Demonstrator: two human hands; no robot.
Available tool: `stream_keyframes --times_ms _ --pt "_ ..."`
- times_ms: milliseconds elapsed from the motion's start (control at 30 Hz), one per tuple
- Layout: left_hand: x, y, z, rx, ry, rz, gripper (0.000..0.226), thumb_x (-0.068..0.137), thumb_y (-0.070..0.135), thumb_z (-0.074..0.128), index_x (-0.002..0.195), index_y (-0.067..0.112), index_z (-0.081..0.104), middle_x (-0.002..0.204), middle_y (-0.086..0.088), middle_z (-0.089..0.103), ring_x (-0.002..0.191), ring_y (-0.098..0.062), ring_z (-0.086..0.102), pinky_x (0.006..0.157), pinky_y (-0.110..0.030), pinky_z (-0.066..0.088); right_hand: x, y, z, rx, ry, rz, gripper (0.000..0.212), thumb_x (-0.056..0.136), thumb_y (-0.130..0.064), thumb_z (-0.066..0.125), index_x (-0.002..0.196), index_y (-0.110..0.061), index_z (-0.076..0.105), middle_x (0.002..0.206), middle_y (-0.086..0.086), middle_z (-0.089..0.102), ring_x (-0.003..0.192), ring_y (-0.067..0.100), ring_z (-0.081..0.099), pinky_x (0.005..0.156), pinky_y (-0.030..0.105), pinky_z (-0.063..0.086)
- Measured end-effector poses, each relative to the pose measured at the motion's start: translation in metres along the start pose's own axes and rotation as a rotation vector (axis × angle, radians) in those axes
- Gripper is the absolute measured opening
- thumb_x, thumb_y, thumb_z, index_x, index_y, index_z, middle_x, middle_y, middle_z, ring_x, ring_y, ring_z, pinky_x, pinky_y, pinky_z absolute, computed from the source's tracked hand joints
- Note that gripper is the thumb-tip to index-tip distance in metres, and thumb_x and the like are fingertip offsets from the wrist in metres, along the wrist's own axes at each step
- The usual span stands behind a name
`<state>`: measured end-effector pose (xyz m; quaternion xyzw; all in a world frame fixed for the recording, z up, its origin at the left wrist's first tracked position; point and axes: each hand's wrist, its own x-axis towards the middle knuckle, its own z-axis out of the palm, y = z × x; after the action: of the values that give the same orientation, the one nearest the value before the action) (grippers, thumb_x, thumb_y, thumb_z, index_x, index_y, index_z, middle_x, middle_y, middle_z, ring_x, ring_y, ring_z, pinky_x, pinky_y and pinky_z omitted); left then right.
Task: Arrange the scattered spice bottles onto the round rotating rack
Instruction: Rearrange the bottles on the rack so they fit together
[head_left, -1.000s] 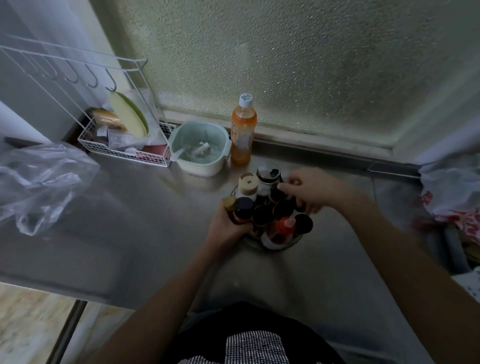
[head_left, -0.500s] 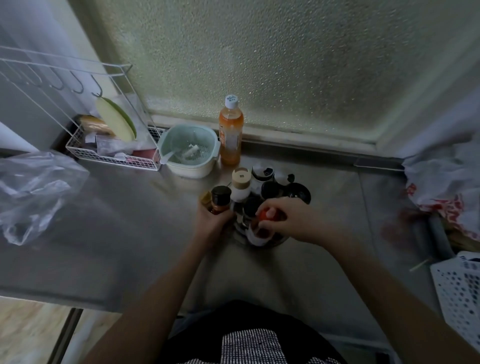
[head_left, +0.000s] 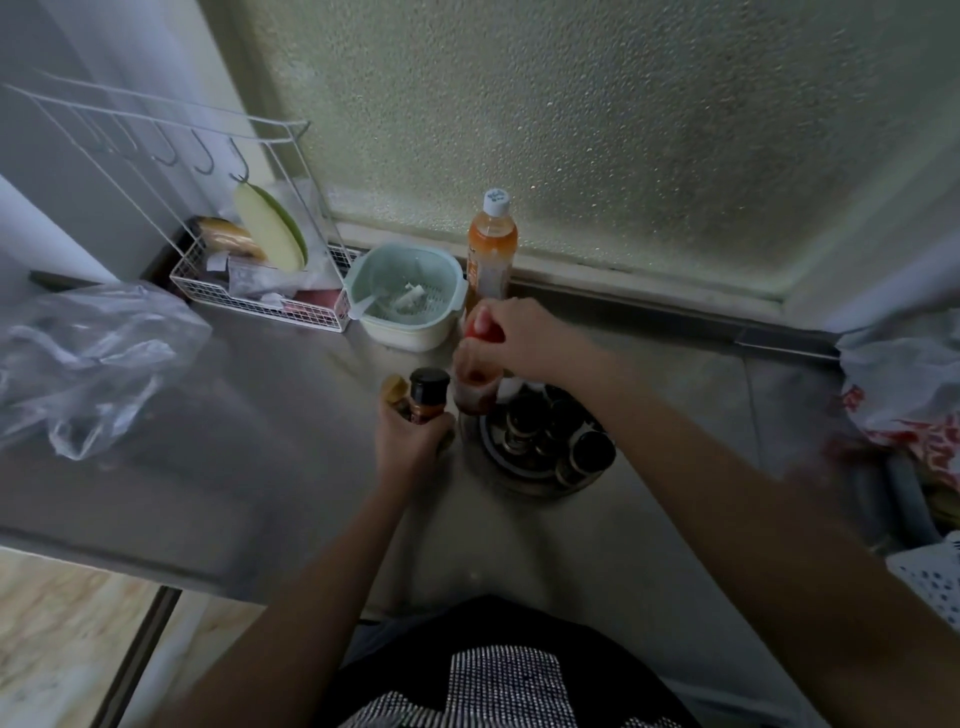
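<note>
The right hand (head_left: 519, 338) grips a red-capped bottle (head_left: 475, 384) above the rack (head_left: 540, 452), likely seeking a slot. The left hand (head_left: 413, 441) holds two jars (head_left: 421, 397) ready beside it.

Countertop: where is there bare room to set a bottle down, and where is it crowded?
Bare steel lies between the plastic bag and the left hand, and in front of the rotating rack. Crowded: the back, with the wire basket, bowl and orange bottle.

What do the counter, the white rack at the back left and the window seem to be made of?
The counter looks like brushed stainless steel: grey, with a dull sheen and soft reflections. The white rack seems to be thin metal wire with a white coating, judging by its fine grid and hooks. The window looks like frosted, pebbled glass, though textured plastic cannot be ruled out.
</note>
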<state>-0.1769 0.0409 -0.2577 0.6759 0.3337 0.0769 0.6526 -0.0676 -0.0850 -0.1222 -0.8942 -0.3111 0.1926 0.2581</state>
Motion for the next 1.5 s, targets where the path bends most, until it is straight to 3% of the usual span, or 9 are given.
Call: stream_keyframes --times_ms 133,300,400,567,800,967,1100,1167,1500 --pt "-0.004 -0.002 0.001 0.065 -0.025 0.074 0.047 0.049 0.028 0.071 0.088 0.012 0.051 0.065 -0.003 0.063 0.051 -0.014 0.058 0.045 -0.029 0.045 0.009 0.014 0.018 -0.155 -0.191 -0.05 0.015 0.087 -0.033 0.059 0.079 -0.026 0.049 0.1 0.002 0.062 0.086 0.017 0.056 0.068 0.026 0.046" --pt "-0.013 -0.005 0.008 0.118 -0.075 0.224 0.044 0.052 0.036 0.077 0.086 0.032 0.049 0.072 0.013 0.062 0.063 0.006 0.059 0.057 -0.014 0.045 0.004 0.041 0.014 -0.051 -0.162 0.011 0.033 0.083 -0.033 0.064 0.115 -0.028 0.058 0.108 -0.005 0.058 0.1 0.012 0.05 0.08 0.025 0.035" --pt "-0.012 -0.009 0.006 0.158 -0.073 0.198 0.052 0.055 0.039 0.077 0.097 0.025 0.049 0.081 0.01 0.063 0.077 -0.01 0.065 0.066 -0.028 0.048 -0.006 0.054 0.005 -0.002 -0.121 0.078 0.047 0.08 -0.036 0.067 0.124 -0.036 0.05 0.106 -0.009 0.055 0.099 0.011 0.051 0.083 0.028 0.039" --pt "-0.018 -0.002 0.006 0.258 -0.08 0.313 0.047 0.056 0.042 0.07 0.092 0.021 0.049 0.079 0.006 0.063 0.076 -0.01 0.064 0.062 -0.022 0.047 -0.05 0.052 0.009 0.0 0.175 -0.004 0.017 0.084 -0.042 0.056 0.09 -0.03 0.047 0.07 -0.012 0.051 0.062 0.002 0.05 0.057 0.021 0.038" --pt "-0.034 0.006 0.019 0.333 -0.177 0.497 0.043 0.064 0.045 0.072 0.09 0.053 0.039 0.087 0.007 0.06 0.079 -0.009 0.061 0.066 -0.032 0.053 -0.069 0.027 0.046 0.084 0.017 -0.031 0.035 0.084 -0.046 0.06 0.111 -0.028 0.048 0.09 -0.007 0.061 0.074 0.006 0.057 0.065 0.02 0.041" --pt "-0.029 -0.001 0.02 0.416 -0.25 0.446 0.05 0.061 0.048 0.075 0.099 0.029 0.048 0.095 -0.001 0.057 0.085 -0.016 0.06 0.072 -0.044 0.054 -0.073 0.034 0.043 0.064 -0.042 0.004 0.032 0.08 -0.044 0.062 0.106 -0.031 0.048 0.086 -0.011 0.059 0.07 0.0 0.055 0.064 0.022 0.047" --pt "-0.03 0.001 0.026 0.652 -0.315 0.542 0.077 0.052 0.068 0.071 0.113 0.029 0.044 0.101 0.012 0.051 0.09 -0.002 0.048 0.068 -0.014 0.04 -0.072 0.038 0.032 -0.046 -0.026 0.049 0.028 0.07 -0.045 0.062 0.089 -0.037 0.043 0.077 -0.013 0.056 0.069 0.003 0.056 0.061 0.029 0.051" --pt "-0.03 0.002 0.026 0.722 -0.366 0.552 0.085 0.055 0.067 0.072 0.123 0.026 0.041 0.115 0.006 0.056 0.1 -0.008 0.051 0.078 -0.022 0.045 -0.075 0.039 0.031 -0.121 -0.058 0.061 0.029 0.07 -0.044 0.062 0.088 -0.037 0.04 0.078 -0.013 0.053 0.07 0.007 0.055 0.057 0.028 0.048" --pt "-0.036 0.0 0.01 0.76 -0.225 0.645 0.034 0.082 0.039 0.065 0.107 0.017 0.057 0.09 -0.006 0.071 0.077 -0.023 0.066 0.067 -0.037 0.054 -0.085 0.045 0.06 -0.491 0.014 0.204 0.05 0.086 -0.033 0.06 0.128 -0.032 0.032 0.106 0.008 0.06 0.094 0.03 0.06 0.06 0.035 0.042"
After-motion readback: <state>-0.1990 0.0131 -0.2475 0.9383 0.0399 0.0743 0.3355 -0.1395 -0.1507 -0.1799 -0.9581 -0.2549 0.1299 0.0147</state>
